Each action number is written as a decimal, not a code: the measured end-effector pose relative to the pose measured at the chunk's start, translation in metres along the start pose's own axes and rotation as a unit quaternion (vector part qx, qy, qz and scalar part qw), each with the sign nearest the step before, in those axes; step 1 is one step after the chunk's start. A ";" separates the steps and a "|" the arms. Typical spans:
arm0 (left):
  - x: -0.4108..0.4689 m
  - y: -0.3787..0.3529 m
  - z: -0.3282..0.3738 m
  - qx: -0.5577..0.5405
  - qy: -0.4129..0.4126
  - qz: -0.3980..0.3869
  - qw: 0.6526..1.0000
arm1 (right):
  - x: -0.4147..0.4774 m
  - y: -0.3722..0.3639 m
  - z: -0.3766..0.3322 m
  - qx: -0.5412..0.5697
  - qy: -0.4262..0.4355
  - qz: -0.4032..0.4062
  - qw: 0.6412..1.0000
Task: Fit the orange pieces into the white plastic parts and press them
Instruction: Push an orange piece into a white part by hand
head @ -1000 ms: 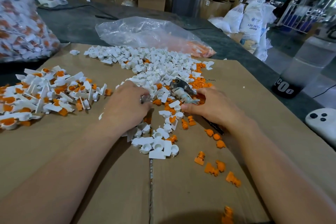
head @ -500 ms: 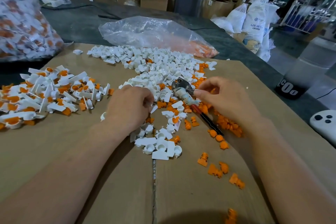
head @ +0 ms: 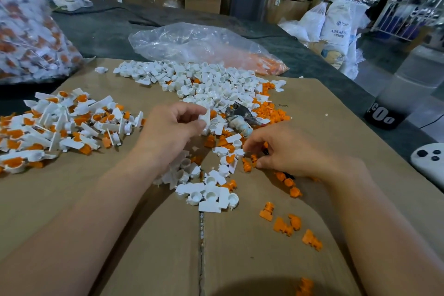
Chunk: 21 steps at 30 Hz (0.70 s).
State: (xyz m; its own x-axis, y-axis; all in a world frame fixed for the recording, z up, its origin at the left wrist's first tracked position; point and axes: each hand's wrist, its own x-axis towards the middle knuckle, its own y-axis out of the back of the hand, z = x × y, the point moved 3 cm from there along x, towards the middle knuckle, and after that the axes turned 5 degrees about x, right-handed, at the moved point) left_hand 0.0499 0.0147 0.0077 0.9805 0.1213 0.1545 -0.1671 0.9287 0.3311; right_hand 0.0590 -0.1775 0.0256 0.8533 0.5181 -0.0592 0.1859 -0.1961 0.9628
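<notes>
At the middle of the brown cardboard sheet (head: 115,211) that covers the bench (head: 101,33), the left hand (head: 173,127) pinches a small white plastic part (head: 206,116) between thumb and fingertips. Just beside it the right hand (head: 286,149) curls its fingers down onto loose orange plastic pieces (head: 247,166); whether it grips one, I cannot tell. Toward the far edge lies a heap of white plastic parts (head: 211,86), and at the left edge a pile of joined white-and-orange parts (head: 60,122).

White plastic parts (head: 211,86) lie heaped, loose orange pieces (head: 270,113) scattered beside them, fitted pairs (head: 60,125) piled left.
</notes>
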 end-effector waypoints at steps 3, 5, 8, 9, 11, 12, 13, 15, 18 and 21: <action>-0.002 -0.001 0.002 -0.040 0.024 -0.020 0.999 | 0.000 -0.001 -0.001 0.005 0.003 0.002 1.000; -0.003 -0.002 0.003 -0.057 0.035 -0.023 0.997 | 0.001 -0.001 0.000 0.013 0.010 0.004 1.000; -0.004 -0.001 0.003 -0.061 0.042 -0.023 0.997 | 0.002 0.000 0.001 0.044 0.030 0.021 0.998; -0.004 -0.002 0.003 -0.065 0.045 -0.025 0.997 | 0.002 0.001 0.001 0.062 0.035 0.033 0.997; -0.005 -0.002 0.003 -0.075 0.051 -0.026 0.996 | 0.003 0.002 0.001 0.100 0.028 0.062 0.993; -0.005 -0.003 0.003 -0.087 0.055 -0.029 0.994 | 0.003 0.002 0.001 0.123 0.020 0.074 0.989; -0.005 -0.003 0.003 -0.103 0.058 -0.035 0.992 | 0.003 0.002 -0.001 0.155 0.013 0.086 0.984; -0.007 -0.005 0.006 -0.140 0.060 -0.057 0.987 | 0.004 0.001 -0.006 0.222 0.021 0.118 0.968; -0.010 -0.007 0.011 -0.155 0.044 -0.090 0.983 | 0.003 0.003 -0.014 0.245 0.057 0.174 0.952; -0.011 -0.007 0.012 -0.163 0.039 -0.100 0.981 | 0.003 0.002 -0.019 0.286 0.054 0.176 0.940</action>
State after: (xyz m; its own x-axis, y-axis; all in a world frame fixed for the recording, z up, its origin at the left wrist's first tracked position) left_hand 0.0387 0.0030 0.0147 0.9974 -0.0596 0.0413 0.0584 0.9978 0.0309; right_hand 0.0527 -0.1609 0.0319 0.8619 0.4134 0.2937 0.1598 -0.7710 0.6164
